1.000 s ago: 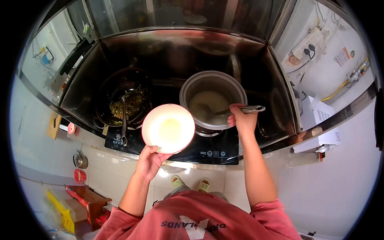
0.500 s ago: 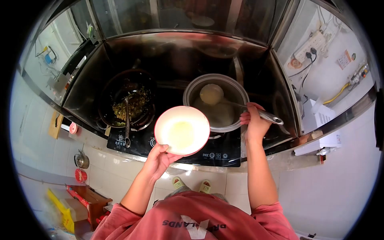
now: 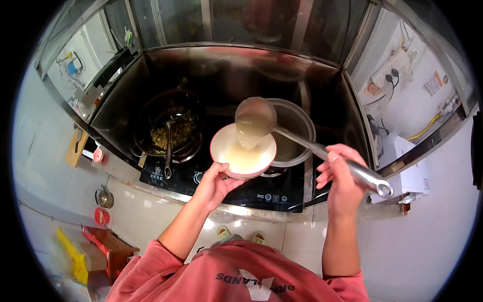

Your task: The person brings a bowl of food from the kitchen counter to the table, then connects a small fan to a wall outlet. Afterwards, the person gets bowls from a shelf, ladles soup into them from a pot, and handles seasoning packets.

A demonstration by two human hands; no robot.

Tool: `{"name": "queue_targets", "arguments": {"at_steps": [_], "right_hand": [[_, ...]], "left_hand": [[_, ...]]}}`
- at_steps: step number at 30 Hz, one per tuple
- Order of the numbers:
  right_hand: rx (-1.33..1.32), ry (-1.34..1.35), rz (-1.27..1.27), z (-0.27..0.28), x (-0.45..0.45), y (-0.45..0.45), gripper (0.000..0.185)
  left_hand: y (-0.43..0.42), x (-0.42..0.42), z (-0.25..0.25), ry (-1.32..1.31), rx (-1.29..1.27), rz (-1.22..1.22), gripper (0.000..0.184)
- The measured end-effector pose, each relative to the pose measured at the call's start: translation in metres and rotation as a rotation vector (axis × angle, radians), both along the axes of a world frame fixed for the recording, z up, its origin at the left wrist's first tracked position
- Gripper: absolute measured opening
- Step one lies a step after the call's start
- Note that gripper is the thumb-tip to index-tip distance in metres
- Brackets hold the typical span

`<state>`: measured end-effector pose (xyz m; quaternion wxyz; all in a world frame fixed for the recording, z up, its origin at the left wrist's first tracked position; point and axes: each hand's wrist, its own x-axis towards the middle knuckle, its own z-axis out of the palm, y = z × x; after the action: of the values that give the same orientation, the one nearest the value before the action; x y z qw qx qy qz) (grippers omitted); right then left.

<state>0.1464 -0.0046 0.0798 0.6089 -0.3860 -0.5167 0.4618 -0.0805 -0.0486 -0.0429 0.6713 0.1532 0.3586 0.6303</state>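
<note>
My left hand [image 3: 215,187] grips a red-rimmed bowl [image 3: 221,151] by its near-left edge, thumb on the rim. Pale, cloudy liquid lies in the bowl. A metal ladle [image 3: 312,146] is in my right hand [image 3: 342,176], its fingers wrapped round the handle. The ladle's head tilts over the bowl's far side, and pale liquid runs from it into the bowl. Behind them, a metal pot [image 3: 309,118] with cloudy liquid stands on the right of the stove, partly hidden by the ladle and bowl.
On the left burner sits a dark wok [image 3: 146,113] with chopped, yellow-green food and a metal spatula [image 3: 168,151] in it. The black glass cooktop [image 3: 226,194] has metal splash walls around it. A wooden board [image 3: 75,148] stands at the left.
My right hand has lifted the ladle out of the pot and brought it over the bowl, tipping it. The bowl has shifted slightly right and up in view.
</note>
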Motion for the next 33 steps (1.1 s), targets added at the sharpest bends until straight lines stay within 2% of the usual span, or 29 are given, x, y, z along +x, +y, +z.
{"name": "queue_targets", "arguments": {"at_steps": [2, 5, 7, 9, 11, 13, 17, 20, 23, 27, 30, 33], "right_hand": [[0.067, -0.081, 0.088, -0.004, 0.004, -0.015, 0.011], [0.589, -0.485, 0.204, -0.014, 0.015, -0.019, 0.011], [0.769, -0.588, 0.234, -0.014, 0.018, -0.024, 0.017], [0.832, -0.626, 0.266, -0.015, 0.017, -0.033, 0.021], [0.878, -0.552, 0.272, -0.024, 0.016, -0.038, 0.023], [0.902, -0.642, 0.361, -0.02, 0.024, -0.046, 0.034], [0.879, -0.65, 0.437, -0.019, 0.022, -0.066, 0.032], [0.687, -0.69, 0.479, -0.005, 0.021, -0.093, 0.036], [0.721, -0.759, 0.582, 0.005, 0.013, -0.109, 0.029], [0.683, -0.802, 0.606, 0.006, -0.02, -0.146, 0.033], [0.667, -0.771, 0.625, 0.0, -0.047, -0.175, 0.035], [0.685, -0.763, 0.614, 0.001, -0.073, -0.201, 0.034]], "left_hand": [[-0.002, 0.004, 0.004, 0.002, 0.005, 0.031, 0.054], [-0.008, 0.008, 0.006, 0.002, 0.028, 0.079, 0.055], [-0.015, 0.011, 0.005, -0.002, 0.053, 0.113, 0.055], [-0.024, 0.014, 0.003, -0.002, 0.046, 0.146, 0.055], [-0.034, 0.018, 0.003, 0.002, 0.041, 0.185, 0.054], [-0.046, 0.019, 0.003, 0.001, 0.041, 0.217, 0.053], [-0.076, 0.019, 0.006, 0.011, 0.035, 0.268, 0.051], [-0.103, 0.009, 0.003, -0.002, 0.045, 0.235, 0.053], [-0.134, -0.005, 0.0, 0.008, 0.035, 0.238, 0.053], [-0.178, -0.032, 0.002, -0.029, 0.024, 0.25, 0.057], [-0.217, -0.056, 0.0, -0.013, 0.002, 0.322, 0.052], [-0.251, -0.085, -0.003, 0.009, -0.005, 0.296, 0.062]]}}
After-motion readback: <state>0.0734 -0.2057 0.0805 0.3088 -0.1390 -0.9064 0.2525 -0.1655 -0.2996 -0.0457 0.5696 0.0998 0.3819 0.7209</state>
